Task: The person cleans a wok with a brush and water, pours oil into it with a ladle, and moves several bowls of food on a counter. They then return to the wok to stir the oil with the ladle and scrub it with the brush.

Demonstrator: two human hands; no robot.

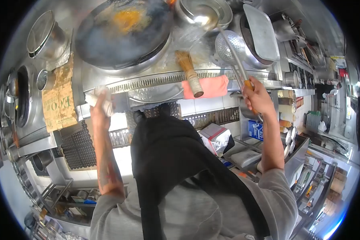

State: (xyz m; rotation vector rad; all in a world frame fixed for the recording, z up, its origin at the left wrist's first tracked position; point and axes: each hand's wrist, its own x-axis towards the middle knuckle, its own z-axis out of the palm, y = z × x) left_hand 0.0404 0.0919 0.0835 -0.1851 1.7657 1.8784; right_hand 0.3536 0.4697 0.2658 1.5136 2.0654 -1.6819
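Observation:
My left hand point(101, 105) is closed round a folded white cloth point(93, 98) at the stove's front edge. Just up from it is a large dark wok point(100, 44), steaming, with orange-yellow food or liquid point(129, 20) inside. My right hand point(259, 97) grips the wooden end of a long-handled ladle point(233, 50), whose bowl reaches over a metal bowl point(224, 10) at the back. Close beside that handle lies a perforated skimmer point(229, 47). Between my hands, a bamboo wok brush point(189, 74) rests across a pink cloth point(214, 87).
A tall pot with a strainer point(48, 38) and brown paper point(60, 100) are on the left. At the right, a metal tray point(262, 32) leans over a round pot. Below the stove edge are a white package point(216, 138) and shelves. A flame shows behind the wok.

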